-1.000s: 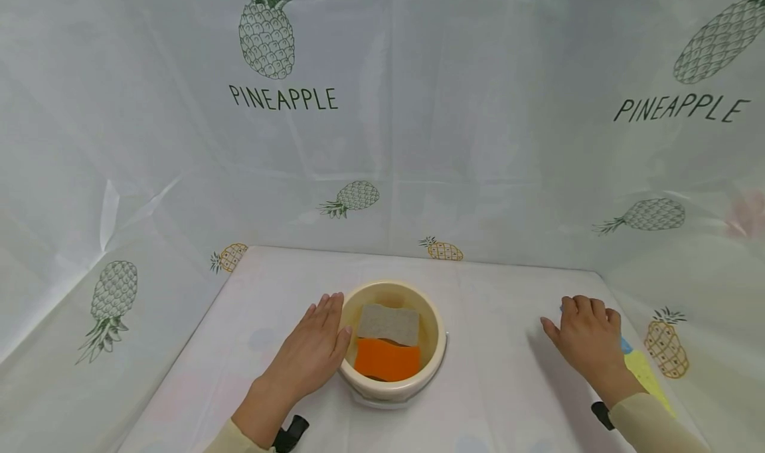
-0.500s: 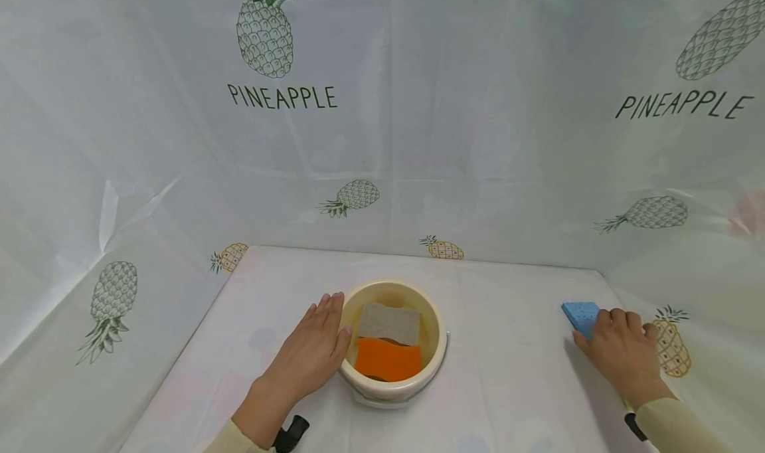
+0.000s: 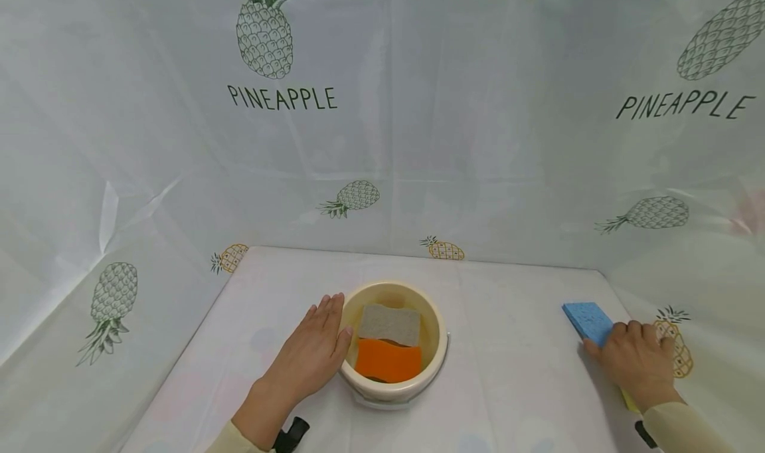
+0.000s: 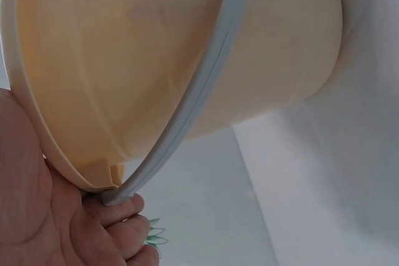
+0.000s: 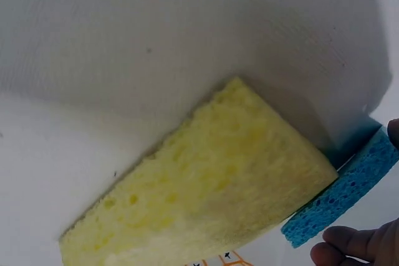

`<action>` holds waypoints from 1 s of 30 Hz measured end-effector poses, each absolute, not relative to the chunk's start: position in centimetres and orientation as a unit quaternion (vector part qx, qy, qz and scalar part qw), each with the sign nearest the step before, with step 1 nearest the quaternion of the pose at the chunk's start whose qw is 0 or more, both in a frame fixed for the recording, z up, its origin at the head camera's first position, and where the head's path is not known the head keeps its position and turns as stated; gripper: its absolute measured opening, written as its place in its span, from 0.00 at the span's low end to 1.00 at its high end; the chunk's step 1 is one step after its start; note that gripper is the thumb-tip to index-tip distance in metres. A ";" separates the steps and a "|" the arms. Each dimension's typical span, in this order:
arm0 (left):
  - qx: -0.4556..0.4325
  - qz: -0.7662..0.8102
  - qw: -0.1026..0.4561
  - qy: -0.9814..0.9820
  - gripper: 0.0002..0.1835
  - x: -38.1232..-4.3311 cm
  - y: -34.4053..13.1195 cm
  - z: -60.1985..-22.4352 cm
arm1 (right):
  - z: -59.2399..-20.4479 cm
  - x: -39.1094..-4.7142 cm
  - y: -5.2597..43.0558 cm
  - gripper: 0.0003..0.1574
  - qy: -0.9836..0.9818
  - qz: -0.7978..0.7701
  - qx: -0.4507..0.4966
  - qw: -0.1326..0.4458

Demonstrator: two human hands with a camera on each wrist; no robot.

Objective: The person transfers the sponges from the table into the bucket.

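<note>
My left hand (image 3: 315,353), fingers straight and together, rests against the left side of a cream bucket (image 3: 433,373). In the left wrist view its fingers lie by the joint of the pale handle (image 4: 187,104). A grey wavy-edged piece (image 3: 388,323) and an orange one (image 3: 388,360) are inside the bucket. Over at the right, my right hand (image 3: 636,360) reaches over a blue sponge (image 3: 586,319). Thumb and fingers lie on opposite sides of this sponge, with a gap at the fingers in the right wrist view. A yellow sponge (image 5: 199,179) adjoins it, mostly hidden by the hand in the head view.
A white cloth (image 3: 508,347) covers the table. Pineapple-printed sheeting (image 3: 478,107) rises along the back and both sides, close to the right hand. A black strap piece (image 3: 293,433) shows by the left wrist.
My right hand has moved right and toward me, uncovering much of the blue sponge, while the yellow one became largely covered. The left hand and bucket have stayed put.
</note>
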State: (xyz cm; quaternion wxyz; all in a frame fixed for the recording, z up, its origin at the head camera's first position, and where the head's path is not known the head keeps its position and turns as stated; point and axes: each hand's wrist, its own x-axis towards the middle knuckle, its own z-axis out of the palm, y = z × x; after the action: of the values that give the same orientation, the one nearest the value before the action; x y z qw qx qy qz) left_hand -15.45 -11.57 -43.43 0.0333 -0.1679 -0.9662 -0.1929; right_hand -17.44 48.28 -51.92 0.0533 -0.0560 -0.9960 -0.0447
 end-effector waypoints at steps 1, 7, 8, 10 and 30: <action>-0.168 -0.193 0.033 -0.966 0.36 -15.4 -11.6 -43.4 | -51.9 -17.4 48.3 0.50 -0.996 -0.046 -0.058 0.051; -0.169 -0.192 0.036 -0.966 0.36 -15.4 -11.6 -43.5 | -52.2 -17.5 48.4 0.51 -0.996 -0.032 -0.073 0.042; -0.169 -0.193 0.037 -0.966 0.36 -15.4 -11.6 -43.5 | -52.2 -17.5 48.4 0.52 -0.996 -0.028 -0.076 0.041; -0.169 -0.193 0.038 -0.966 0.36 -15.4 -11.6 -43.5 | -52.2 -17.6 48.3 0.54 -0.995 -0.022 -0.085 0.038; -0.170 -0.192 0.043 -0.966 0.36 -15.4 -11.7 -43.7 | -52.7 -17.9 48.1 0.59 -0.993 0.022 -0.113 0.028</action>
State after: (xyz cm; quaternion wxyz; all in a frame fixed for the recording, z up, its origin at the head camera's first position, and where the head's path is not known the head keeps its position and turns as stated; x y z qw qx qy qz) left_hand -15.39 -11.68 -43.67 0.0426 -0.1698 -0.9657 -0.1917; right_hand -17.94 48.10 -52.69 0.0284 -0.1129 -0.9930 0.0218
